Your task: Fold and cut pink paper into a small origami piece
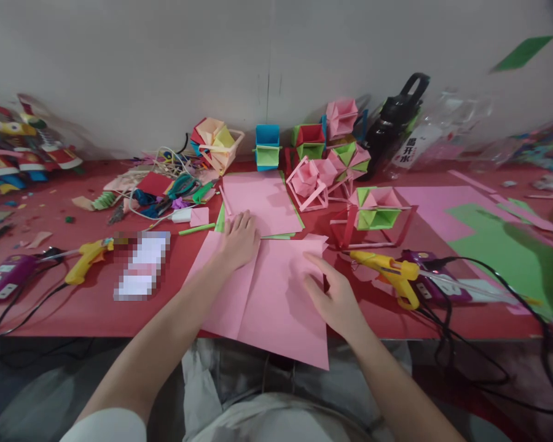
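Note:
A large pink paper sheet [276, 294] with creases lies at the near edge of the red table [74, 307] and hangs over it. My left hand [238, 240] lies flat on the sheet's upper left part, fingers stretched out and pressing down. My right hand [332, 294] rests on the sheet's right side, the index finger extended along the paper. Neither hand holds anything. Just beyond the sheet lies a stack of pink paper [260, 199] on green sheets.
A yellow glue gun [389, 270] with black cables lies right of the sheet, another glue gun [85, 258] to the left. Folded paper cubes [345, 166] in pink, green, red and blue stand at the back. Scissors and scraps [175, 190] lie back left, a green sheet [507, 252] right.

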Tool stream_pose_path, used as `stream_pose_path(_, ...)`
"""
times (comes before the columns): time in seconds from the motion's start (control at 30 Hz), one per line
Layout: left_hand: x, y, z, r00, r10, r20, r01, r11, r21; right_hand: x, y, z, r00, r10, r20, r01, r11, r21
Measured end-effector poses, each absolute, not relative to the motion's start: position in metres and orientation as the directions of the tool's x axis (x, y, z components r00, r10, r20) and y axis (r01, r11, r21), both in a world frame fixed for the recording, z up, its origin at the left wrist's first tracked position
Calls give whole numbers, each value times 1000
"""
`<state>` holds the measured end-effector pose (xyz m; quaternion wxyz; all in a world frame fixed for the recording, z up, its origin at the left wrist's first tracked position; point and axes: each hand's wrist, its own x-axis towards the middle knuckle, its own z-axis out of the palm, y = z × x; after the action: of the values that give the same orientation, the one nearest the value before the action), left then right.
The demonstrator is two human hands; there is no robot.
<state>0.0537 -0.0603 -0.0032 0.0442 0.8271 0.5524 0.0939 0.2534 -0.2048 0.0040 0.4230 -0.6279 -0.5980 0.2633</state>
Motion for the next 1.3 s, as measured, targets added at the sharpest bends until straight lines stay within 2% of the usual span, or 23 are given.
stream_pose_path(0.17,53,-58,-9,379,919,109,908,-392,148,256,-205,8,81,977,196,605,108,-789)
stream_pose_path(0.57,54,-58,-8,377,921,95,912,-387,139,271,-186,8,44,993,108,595,61,-802)
stream_pose_path(0.77,55,-58,-7,366,927,84,913,-375,161,264,-196,9,59,994,92,770,13,-638)
stream_pose_path(0.93,54,-57,-8,373,923,90,911,-383,153,260,-201,9,90,993,75,818,-31,-575)
stream_pose_path(1.0,54,-57,-9,371,923,102,912,-383,148,261,-202,9,93,993,73,799,-31,-601)
stream_pose_path(1.17,53,-57,-10,372,923,94,911,-383,153,268,-208,8,-4,995,99,640,78,-765)
stream_pose_path(1.3,53,-57,-12,373,922,100,910,-385,153,274,-213,5,-74,993,94,601,120,-790)
